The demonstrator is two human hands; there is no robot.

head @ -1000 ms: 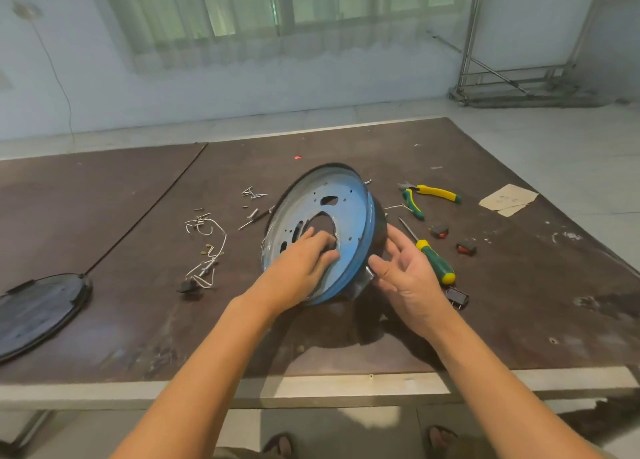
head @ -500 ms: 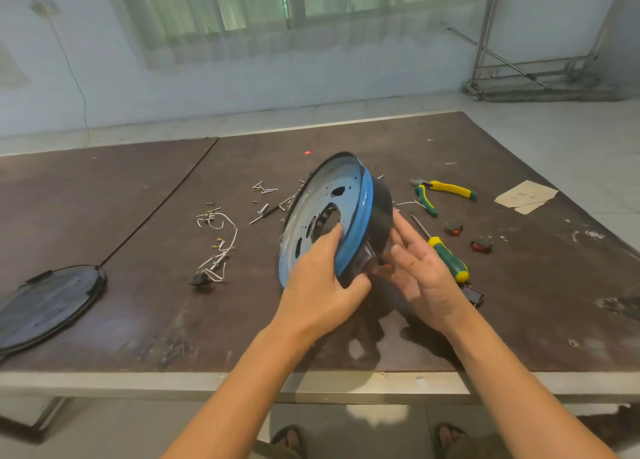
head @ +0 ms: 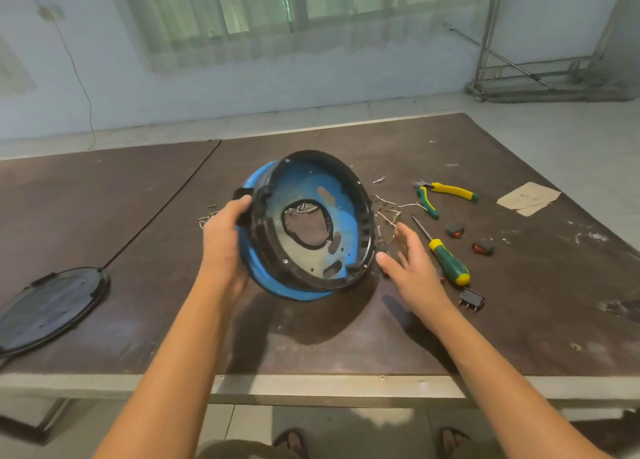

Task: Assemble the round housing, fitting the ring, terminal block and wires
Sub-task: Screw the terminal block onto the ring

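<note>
Brown table (head: 519, 337), housing (head: 304, 184) now turned hollow-side up, left grip (head: 223, 236) clasping its edge, right grip (head: 412, 264) spread, withdrawn

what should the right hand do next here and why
Probably the right hand, open and holding nothing, should pick up the loose wires lying just beyond it. The left hand grips the housing tilted with its open side toward the camera, and the black ring looks already seated.

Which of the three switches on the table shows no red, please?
The black switch nearest the front edge, beside the screwdriver handle; the two red switches lie further back.
</note>
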